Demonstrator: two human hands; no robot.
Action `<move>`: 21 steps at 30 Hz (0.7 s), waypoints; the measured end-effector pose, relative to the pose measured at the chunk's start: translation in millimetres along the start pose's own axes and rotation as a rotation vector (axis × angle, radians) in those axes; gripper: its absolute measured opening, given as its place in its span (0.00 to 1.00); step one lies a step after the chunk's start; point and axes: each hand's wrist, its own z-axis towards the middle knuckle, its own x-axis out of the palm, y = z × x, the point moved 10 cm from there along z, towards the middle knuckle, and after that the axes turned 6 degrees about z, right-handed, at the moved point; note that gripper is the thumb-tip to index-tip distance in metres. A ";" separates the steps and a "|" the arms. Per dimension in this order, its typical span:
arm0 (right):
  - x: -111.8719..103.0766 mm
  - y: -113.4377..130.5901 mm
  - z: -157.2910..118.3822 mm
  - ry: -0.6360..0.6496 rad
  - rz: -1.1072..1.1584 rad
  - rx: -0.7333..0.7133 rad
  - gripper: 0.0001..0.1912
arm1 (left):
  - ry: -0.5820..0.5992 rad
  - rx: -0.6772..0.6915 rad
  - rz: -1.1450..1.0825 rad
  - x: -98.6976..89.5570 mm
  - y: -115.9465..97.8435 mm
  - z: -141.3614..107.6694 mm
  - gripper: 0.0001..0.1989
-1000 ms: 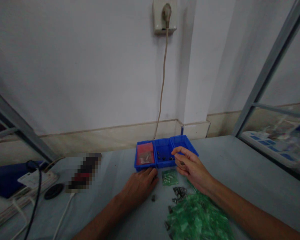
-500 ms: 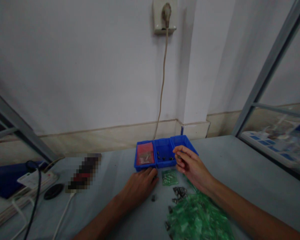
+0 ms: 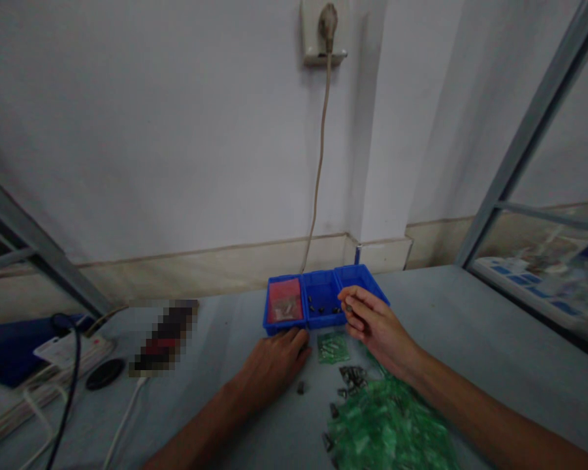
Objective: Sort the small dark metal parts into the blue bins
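Grey-white wall stands behind a pale grey worktable, with a beige skirting ledge running along the join. High on the wall sits a socket with a plug in it, its cord hanging down to the back of the table. Metal framing slants up at the right; behind it lies a blurred shelf of goods. At the left edge are a white power strip, dark cables and a black round disc.

Against the skirting stand three blue bins side by side, touching. The left bin holds a reddish bag; the middle bin holds a few small dark parts; the right bin is partly hidden by a hand.

The right hand hangs over the front edge where the middle and right bins meet, thumb and forefinger pinched on a small dark part; its form is too small to tell. The left hand lies palm down on the table just in front of the left bin, fingers loosely spread, gripping nothing visible.

Between the hands lies a small green packet. Nearer the person lies a heap of green plastic bags, with loose dark parts beside it and one dark part alone near the left hand.
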 end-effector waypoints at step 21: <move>-6.1 4.7 1.5 -0.079 -0.044 -0.011 0.14 | 0.001 -0.010 -0.006 -1.2 0.4 -0.7 0.08</move>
